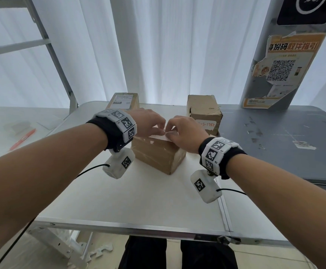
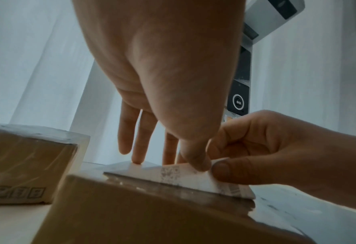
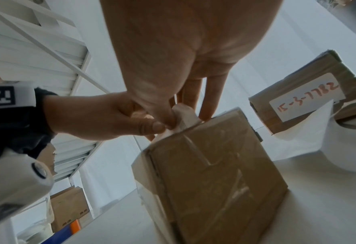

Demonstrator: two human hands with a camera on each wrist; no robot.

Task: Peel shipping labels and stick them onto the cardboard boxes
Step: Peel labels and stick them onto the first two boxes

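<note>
A brown cardboard box [image 1: 156, 155] stands mid-table with a white shipping label [image 1: 157, 137] lying on its top. Both hands meet over it. My left hand [image 1: 159, 129] pinches the label's edge between thumb and fingers, its other fingers [image 2: 136, 148] reaching down to the label [image 2: 168, 175]. My right hand [image 1: 170, 131] pinches the same edge, thumb [image 2: 221, 170] on top. In the right wrist view the label [image 3: 183, 115] curls up off the box [image 3: 210, 173] between the two thumbs. How much of it is stuck down is hidden.
Two more boxes stand at the back: one with a printed label [image 1: 124, 100], one with a handwritten sticker [image 1: 203, 111]. A white paper roll [image 3: 350, 148] sits right of the box. A grey table [image 1: 284, 142] adjoins on the right, below a postered pillar [image 1: 282, 70]. A red pen [image 1: 23, 138] lies far left.
</note>
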